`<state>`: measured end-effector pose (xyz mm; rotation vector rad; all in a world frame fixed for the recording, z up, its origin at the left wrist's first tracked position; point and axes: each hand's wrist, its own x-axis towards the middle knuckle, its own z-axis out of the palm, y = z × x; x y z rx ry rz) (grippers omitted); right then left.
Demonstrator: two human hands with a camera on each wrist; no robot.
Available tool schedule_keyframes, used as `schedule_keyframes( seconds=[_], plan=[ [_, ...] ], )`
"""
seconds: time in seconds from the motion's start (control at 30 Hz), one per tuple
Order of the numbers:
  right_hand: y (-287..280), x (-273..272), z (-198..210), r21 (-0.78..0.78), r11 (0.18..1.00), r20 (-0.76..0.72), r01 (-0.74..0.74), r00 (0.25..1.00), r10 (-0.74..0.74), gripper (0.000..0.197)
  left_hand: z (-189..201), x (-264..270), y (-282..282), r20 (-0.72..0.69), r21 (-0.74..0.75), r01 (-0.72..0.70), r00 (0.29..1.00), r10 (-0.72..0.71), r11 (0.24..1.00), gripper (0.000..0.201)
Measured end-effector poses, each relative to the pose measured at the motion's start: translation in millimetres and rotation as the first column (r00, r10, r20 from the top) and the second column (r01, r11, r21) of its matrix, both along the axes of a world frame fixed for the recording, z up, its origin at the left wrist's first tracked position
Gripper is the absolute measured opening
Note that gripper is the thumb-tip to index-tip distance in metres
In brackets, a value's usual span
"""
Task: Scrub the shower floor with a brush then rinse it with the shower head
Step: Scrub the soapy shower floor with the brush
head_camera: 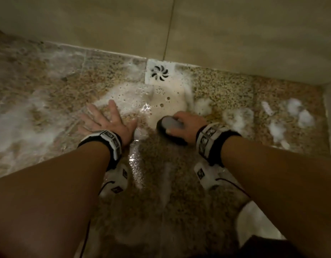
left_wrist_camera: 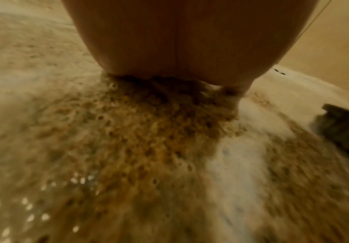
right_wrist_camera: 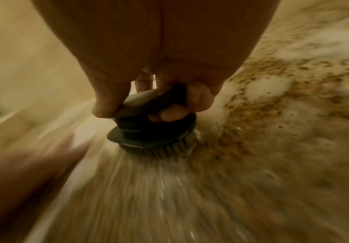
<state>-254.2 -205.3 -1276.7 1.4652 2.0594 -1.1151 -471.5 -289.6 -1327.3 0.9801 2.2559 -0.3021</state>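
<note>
The speckled brown shower floor point(head_camera: 226, 94) is wet and streaked with white foam point(head_camera: 138, 97). My right hand point(head_camera: 187, 123) grips the knob handle of a dark round scrub brush point(head_camera: 170, 127), bristles down on the floor just in front of the drain. The right wrist view shows fingers curled round the brush point(right_wrist_camera: 152, 128) and its bristles on the wet floor point(right_wrist_camera: 252, 164). My left hand point(head_camera: 105, 120) lies flat, fingers spread, pressed on the floor left of the brush. In the left wrist view the palm point(left_wrist_camera: 177, 49) meets the floor point(left_wrist_camera: 127, 148), with the brush point(left_wrist_camera: 343, 129) at the right edge.
A white square drain cover point(head_camera: 159, 73) sits against the beige tiled wall point(head_camera: 235, 34). Foam clumps point(head_camera: 291, 116) lie on the right, near a raised side edge point(head_camera: 330, 112). More foam point(head_camera: 21, 127) covers the left floor. White footwear point(head_camera: 254, 224) shows at the lower right.
</note>
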Motion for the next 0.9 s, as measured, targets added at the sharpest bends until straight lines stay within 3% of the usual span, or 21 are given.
schedule_keyframes(
  seconds=[0.07, 0.23, 0.37, 0.4, 0.53, 0.67, 0.77, 0.83, 0.9],
  plan=[
    [24, -2, -2, 0.084, 0.983, -0.007, 0.162, 0.987, -0.162, 0.054, 0, -4, 0, 0.018, -0.011, 0.018, 1.0, -0.018, 1.0, 0.102],
    [19, -32, -15, 0.203, 0.93, -0.072, 0.307, 0.952, -0.298, 0.053, -2, -9, -4, 0.062, 0.014, 0.025, 0.998, -0.026, 1.0, 0.099],
    [-23, -65, -18, 0.067, 0.997, -0.117, 0.049, 0.992, -0.041, 0.052, -3, -10, -5, 0.057, 0.02, -0.01, 0.998, 0.009, 1.0, 0.099],
    [-22, -62, -17, 0.065, 0.997, -0.121, 0.044, 0.992, -0.036, 0.05, -3, -9, -4, 0.063, 0.02, -0.011, 0.998, 0.009, 1.0, 0.099],
    [34, -21, -20, 0.191, 0.928, -0.077, 0.319, 0.948, -0.309, 0.053, -1, -9, -2, 0.07, -0.002, -0.007, 0.998, 0.008, 1.0, 0.098],
    [80, 5, -19, 0.235, 0.745, -0.054, 0.625, 0.773, -0.632, 0.067, -5, -6, 2, 0.046, -0.017, -0.017, 0.999, 0.018, 1.0, 0.099],
    [65, -22, -17, 0.24, 0.817, -0.058, 0.525, 0.847, -0.528, 0.057, -8, -7, 1, 0.03, -0.009, -0.014, 0.999, 0.014, 1.0, 0.1],
    [41, -48, -14, 0.171, 0.92, -0.1, 0.352, 0.935, -0.339, 0.051, -8, -7, 1, 0.029, -0.01, -0.008, 1.0, 0.009, 1.0, 0.101],
    [21, -64, -16, 0.089, 0.984, -0.158, 0.154, 0.978, -0.139, 0.053, -7, -7, 0, 0.03, -0.009, -0.014, 0.999, 0.015, 1.0, 0.101]
  ],
)
